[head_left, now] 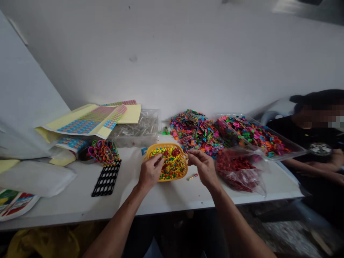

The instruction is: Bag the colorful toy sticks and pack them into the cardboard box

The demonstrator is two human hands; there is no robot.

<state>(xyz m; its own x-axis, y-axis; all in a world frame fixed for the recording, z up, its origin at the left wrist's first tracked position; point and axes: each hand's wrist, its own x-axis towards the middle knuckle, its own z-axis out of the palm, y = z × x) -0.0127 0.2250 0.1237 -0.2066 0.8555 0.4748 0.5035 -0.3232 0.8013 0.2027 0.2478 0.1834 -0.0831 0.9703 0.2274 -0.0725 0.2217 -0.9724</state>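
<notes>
A yellow plastic basket (185, 172) on the white table holds many small yellow, green and red beads (172, 166), with a few darker red pieces among them. My left hand (151, 172) is over the basket's left side, its thumb and fingers pinched together. What it holds, if anything, is too small to tell. At the basket's right rim, my right hand (203, 166) also pinches, and the thing at its fingertips cannot be made out. A short, thin tube with coloured contents (192, 177) lies on the table between the basket and my right hand.
Behind stand a heap of colourful plastic pieces (196, 130), a clear tray (295, 154) of similar pieces and a bin of clear tubes (134, 140). A bag of red pieces (236, 172) lies right; a black rack (106, 181) and sticker sheets (86, 120) left. A person (317, 143) sits at right.
</notes>
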